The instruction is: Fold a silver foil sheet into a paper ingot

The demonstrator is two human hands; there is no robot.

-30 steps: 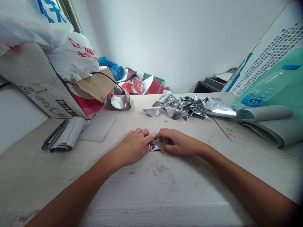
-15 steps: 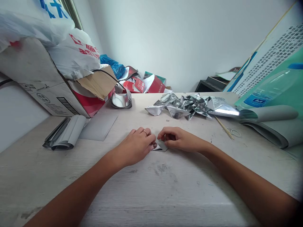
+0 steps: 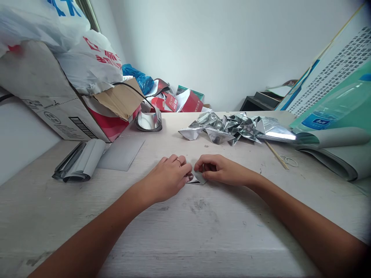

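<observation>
A small folded piece of grey and silver foil paper (image 3: 199, 177) lies on the table between my two hands, partly covered by fingers. My left hand (image 3: 171, 177), with a ring on one finger, has its fingers curled and closed on the left side of the piece. On the other side, my right hand (image 3: 220, 170) pinches its right edge between thumb and bent fingers. Beyond the hands sits a pile of folded silver foil shapes (image 3: 220, 136). A flat grey sheet (image 3: 120, 154) rests to the left, beside a rolled stack of grey sheets (image 3: 89, 160).
A cardboard box (image 3: 66, 116) topped with white plastic bags (image 3: 89, 61) stands at the left. A silver roll (image 3: 148, 120) is near the back edge. At the right are a wooden stick (image 3: 276, 155), folded grey sheets (image 3: 342, 150) and a plastic bottle (image 3: 333, 108).
The view has shifted very slightly. Both hands stay at the folded foil paper in nearly the same pose.
</observation>
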